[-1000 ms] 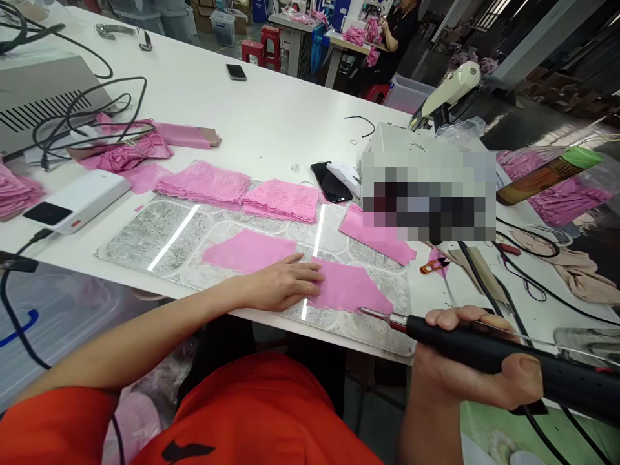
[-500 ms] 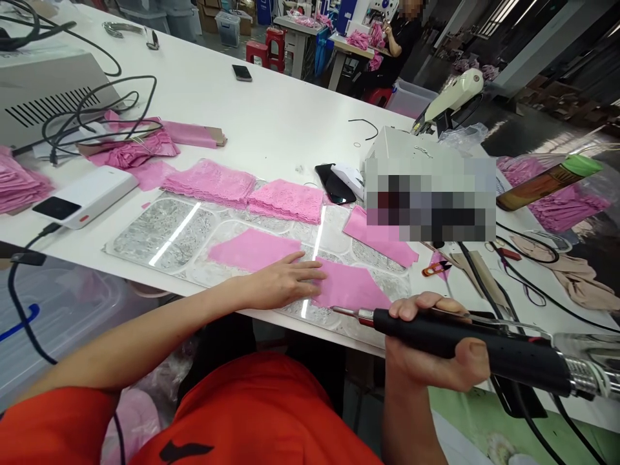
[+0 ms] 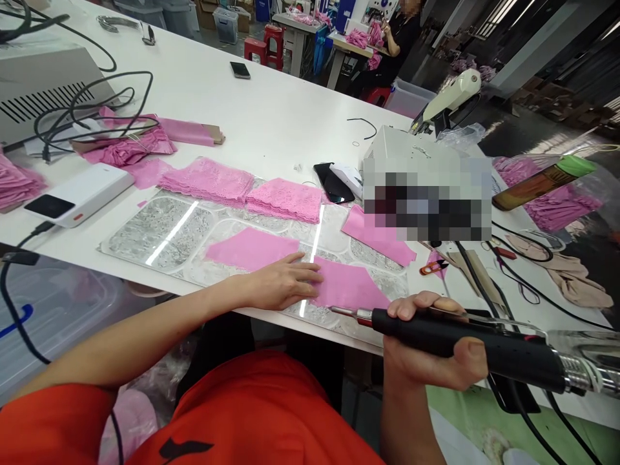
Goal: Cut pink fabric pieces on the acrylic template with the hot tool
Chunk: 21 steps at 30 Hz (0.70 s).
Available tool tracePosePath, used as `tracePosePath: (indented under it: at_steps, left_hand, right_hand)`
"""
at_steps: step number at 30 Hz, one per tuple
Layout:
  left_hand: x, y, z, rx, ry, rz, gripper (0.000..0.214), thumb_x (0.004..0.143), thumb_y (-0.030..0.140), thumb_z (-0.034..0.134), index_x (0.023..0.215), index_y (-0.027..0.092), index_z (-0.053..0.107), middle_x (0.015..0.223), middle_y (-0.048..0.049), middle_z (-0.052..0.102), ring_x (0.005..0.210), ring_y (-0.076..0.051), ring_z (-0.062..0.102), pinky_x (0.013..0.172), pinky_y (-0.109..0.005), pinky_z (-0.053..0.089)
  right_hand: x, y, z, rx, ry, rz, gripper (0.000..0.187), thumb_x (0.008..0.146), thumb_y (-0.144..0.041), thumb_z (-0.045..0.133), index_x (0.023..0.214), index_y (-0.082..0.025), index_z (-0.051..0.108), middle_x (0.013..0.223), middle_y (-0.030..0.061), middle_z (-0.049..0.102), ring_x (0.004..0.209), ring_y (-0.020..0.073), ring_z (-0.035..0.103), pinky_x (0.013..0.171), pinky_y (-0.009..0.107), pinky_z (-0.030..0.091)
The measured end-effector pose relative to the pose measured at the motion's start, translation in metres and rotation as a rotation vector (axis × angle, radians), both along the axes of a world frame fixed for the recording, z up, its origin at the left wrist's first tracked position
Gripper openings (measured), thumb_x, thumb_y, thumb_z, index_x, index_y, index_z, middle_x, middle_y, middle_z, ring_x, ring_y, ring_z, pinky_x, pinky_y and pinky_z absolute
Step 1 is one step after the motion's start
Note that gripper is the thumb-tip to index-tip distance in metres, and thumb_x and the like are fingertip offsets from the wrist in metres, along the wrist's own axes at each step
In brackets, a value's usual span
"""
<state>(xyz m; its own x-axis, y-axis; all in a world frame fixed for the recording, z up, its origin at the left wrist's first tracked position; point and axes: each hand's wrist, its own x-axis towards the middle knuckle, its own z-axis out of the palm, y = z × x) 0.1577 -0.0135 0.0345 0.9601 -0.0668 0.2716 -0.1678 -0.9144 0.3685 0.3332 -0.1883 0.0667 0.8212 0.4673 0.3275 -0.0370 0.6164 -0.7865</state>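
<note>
My left hand [image 3: 281, 282] lies flat with its fingers stretched out, fingertips on the left edge of a pink fabric piece [image 3: 349, 284]. Left of that, a second flat pink piece [image 3: 252, 248] is partly covered by the same hand. In my right hand [image 3: 431, 349] is a thick black pen-like tool [image 3: 504, 349], fingers wrapped round it. Its thin metal tip points left, close to the lower edge of the right-hand piece; whether it touches cannot be made out. Both pieces rest on a clear patterned mat [image 3: 159, 232].
Two stacks of pink lace fabric [image 3: 208, 181] lie behind the mat. A pink strip [image 3: 378, 236] is at the right, before a grey box [image 3: 411, 152]. Orange thread snips [image 3: 433, 267] and black cables lie further right. A white device [image 3: 82, 194] stands left. A person sits far back.
</note>
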Motion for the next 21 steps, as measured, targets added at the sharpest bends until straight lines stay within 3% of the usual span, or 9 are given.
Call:
tracePosePath:
  at_steps: [5,17,21]
  left_hand:
    - [-0.005,0.002,0.004,0.013,0.075,-0.027,0.03,0.096,0.016,0.047,0.117,0.022,0.067,0.136,-0.0097,0.059,0.133,-0.027,0.048,0.117,-0.051,0.024]
    - [0.01,0.001,0.0,-0.004,-0.02,-0.04,0.027,0.1,0.024,0.047,0.095,0.02,0.072,0.124,-0.0088,0.067,0.125,-0.023,0.055,0.114,-0.043,0.032]
    - [0.009,-0.001,-0.001,-0.037,-0.027,-0.019,0.028,0.1,0.024,0.044,0.096,0.02,0.072,0.119,-0.0095,0.069,0.122,-0.021,0.058,0.112,-0.041,0.034]
  right_hand:
    - [-0.005,0.007,-0.001,0.012,-0.028,0.016,0.031,0.068,-0.044,0.053,0.082,-0.019,0.064,0.073,-0.0004,0.057,0.048,0.0108,0.053,0.043,0.028,0.046]
    - [-0.009,0.012,-0.007,0.018,-0.037,0.047,0.031,0.072,-0.042,0.051,0.087,-0.018,0.065,0.076,0.0004,0.06,0.051,0.0121,0.056,0.046,0.03,0.048]
    - [-0.009,0.012,-0.006,0.01,-0.044,0.046,0.031,0.072,-0.042,0.052,0.087,-0.018,0.064,0.075,0.0002,0.06,0.051,0.0119,0.056,0.046,0.03,0.047]
